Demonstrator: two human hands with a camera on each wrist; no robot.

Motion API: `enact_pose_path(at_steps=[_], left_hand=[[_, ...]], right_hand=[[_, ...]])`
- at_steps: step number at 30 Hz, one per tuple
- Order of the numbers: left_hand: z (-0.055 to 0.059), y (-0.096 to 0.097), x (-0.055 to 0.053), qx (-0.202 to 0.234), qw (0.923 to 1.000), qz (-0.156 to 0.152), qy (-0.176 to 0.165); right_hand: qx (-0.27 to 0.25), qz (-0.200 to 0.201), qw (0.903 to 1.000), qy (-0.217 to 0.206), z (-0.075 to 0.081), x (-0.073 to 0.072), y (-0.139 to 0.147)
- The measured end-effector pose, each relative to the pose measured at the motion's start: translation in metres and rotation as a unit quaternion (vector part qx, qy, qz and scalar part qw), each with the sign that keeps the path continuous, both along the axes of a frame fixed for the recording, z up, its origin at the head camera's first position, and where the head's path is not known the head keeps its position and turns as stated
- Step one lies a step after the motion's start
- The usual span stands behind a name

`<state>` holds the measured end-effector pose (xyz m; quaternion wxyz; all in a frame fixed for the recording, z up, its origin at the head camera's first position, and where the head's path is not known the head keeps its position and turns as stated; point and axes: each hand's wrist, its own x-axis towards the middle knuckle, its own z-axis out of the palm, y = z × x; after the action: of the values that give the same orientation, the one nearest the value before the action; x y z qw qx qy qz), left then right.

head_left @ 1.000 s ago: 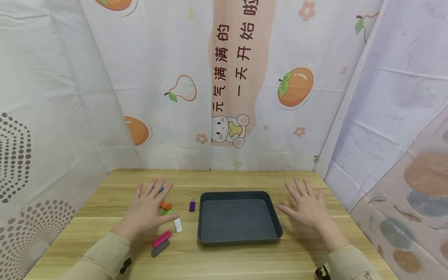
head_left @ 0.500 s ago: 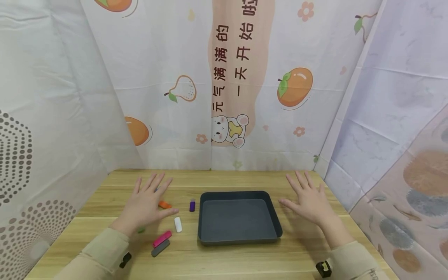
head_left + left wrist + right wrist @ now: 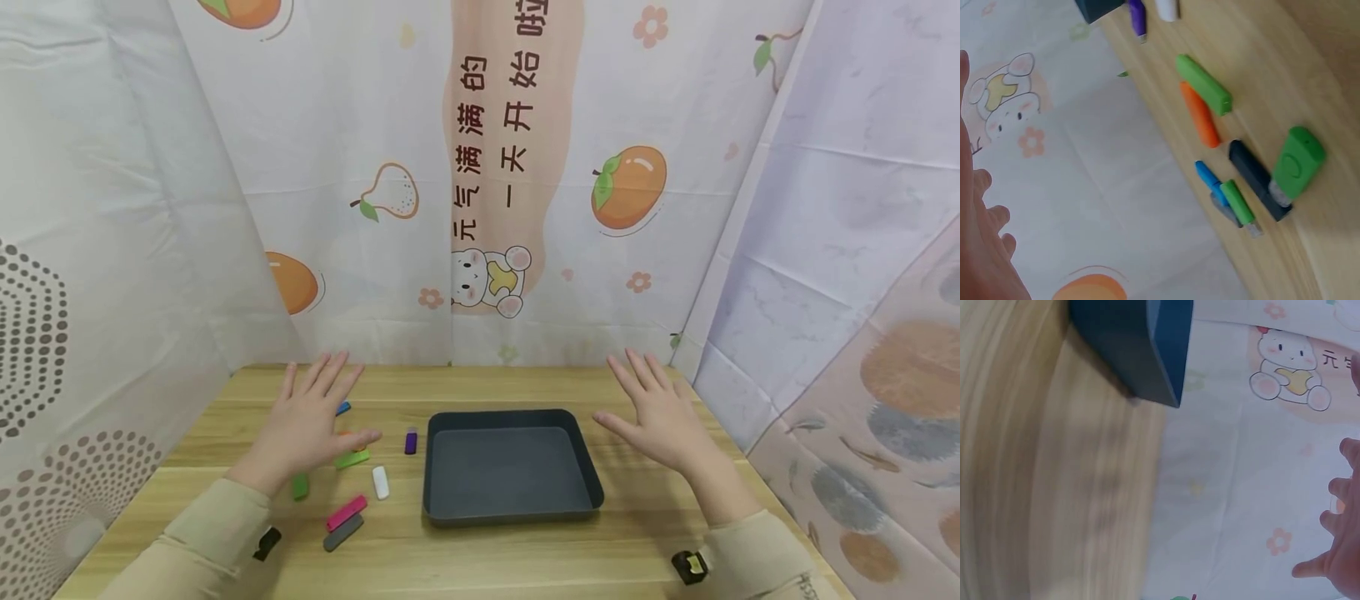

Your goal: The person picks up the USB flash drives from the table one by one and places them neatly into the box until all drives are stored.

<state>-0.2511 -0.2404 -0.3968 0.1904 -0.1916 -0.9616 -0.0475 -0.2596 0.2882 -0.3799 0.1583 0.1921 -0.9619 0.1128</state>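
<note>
Nothing is gripped, and every small stick in view lies outside the dark tray, so the work looks to be at its very start, all of it left to do. Nearest on the worktop, left of the tray's near edge, a grey stick and a pink stick lie side by side. Farther back, still left of the tray, come a green stick, a white stick, a lime stick, a partly hidden orange stick and, closest to the tray's left side, a purple stick. The left hand hangs above this group, fingers straight and spread, touching none; a black stick lies below it. The right hand hangs right of the tray, fingers likewise spread, well apart from the sticks. A blue stick lies left of the tray's far edge; beyond hangs a fruit-printed cloth.
</note>
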Motion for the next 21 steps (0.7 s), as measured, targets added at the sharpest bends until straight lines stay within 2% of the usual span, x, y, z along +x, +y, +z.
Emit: enact_pose_path(at_steps=[3, 9, 15, 21], left_hand=[[0.006, 0.0, 0.002, 0.011, 0.9999, 0.0, -0.006], [0.012, 0.004, 0.004, 0.033, 0.9994, 0.004, -0.003], [0.009, 0.011, 0.008, 0.077, 0.9969, -0.015, -0.01], [0.007, 0.023, 0.014, 0.143, 0.988, -0.038, -0.044]], right_hand=[[-0.041, 0.017, 0.9987, -0.024, 0.003, 0.002, -0.002], [-0.131, 0.036, 0.9885, -0.065, 0.005, 0.006, -0.005], [-0.188, 0.06, 0.9784, -0.062, 0.004, 0.01, -0.009], [-0.25, 0.068, 0.9632, -0.072, -0.003, 0.013, -0.014]])
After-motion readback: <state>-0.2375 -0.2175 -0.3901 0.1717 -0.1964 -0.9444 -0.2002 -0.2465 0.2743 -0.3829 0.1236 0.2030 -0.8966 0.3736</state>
